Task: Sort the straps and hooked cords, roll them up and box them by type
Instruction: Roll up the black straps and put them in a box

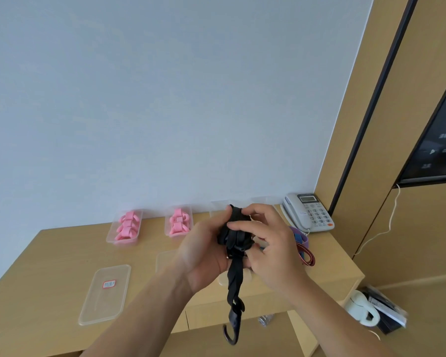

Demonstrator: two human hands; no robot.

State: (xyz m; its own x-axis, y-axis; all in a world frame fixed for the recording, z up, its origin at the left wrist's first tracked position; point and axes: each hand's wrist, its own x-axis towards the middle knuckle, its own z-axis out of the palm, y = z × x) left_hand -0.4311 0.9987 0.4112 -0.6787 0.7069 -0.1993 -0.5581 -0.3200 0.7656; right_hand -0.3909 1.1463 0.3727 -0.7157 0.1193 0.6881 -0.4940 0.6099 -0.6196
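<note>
**Black hooked cord part-rolled, tail hanging free**

Both hands grasp the black hooked cord above the counter: left hand cups the coil, right hand pinches its front. The hook dangles below. Risk: the loose tail may snag the counter edge, or the elastic coil may spring open if either grip eases. The clear boxes behind the hands are largely hidden; the lid label is unreadable.
</note>
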